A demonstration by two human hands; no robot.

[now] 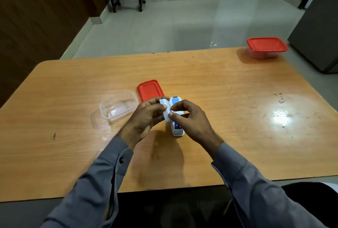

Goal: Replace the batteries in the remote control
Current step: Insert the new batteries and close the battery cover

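Hands meet above the middle of a wooden table [219, 85], both pinching one small white battery cover [166, 111]. Left hand [144, 118]: fingers curled, thumb and fingertips closed on the cover's left edge and upper end. Right hand [190, 118]: thumb and forefinger pressed to the cover's right edge, remaining fingers bent loosely inward. Cover tilted, held just above the remote control [177, 127].

Remote control lies on the table beneath the hands, back side up, lengthwise away from the person; its battery compartment is uncovered and a blue battery [177, 125] shows inside. Whether a second cell sits beside it cannot be told, since the right hand hides part of the bay.

Left of the hands stands an open clear plastic container [118, 107]; its red lid [150, 90] lies just beyond, near the remote's far end. A second, closed red-lidded container [267, 47] stands at the far right corner. Grey sleeves [95, 187] cover both forearms.
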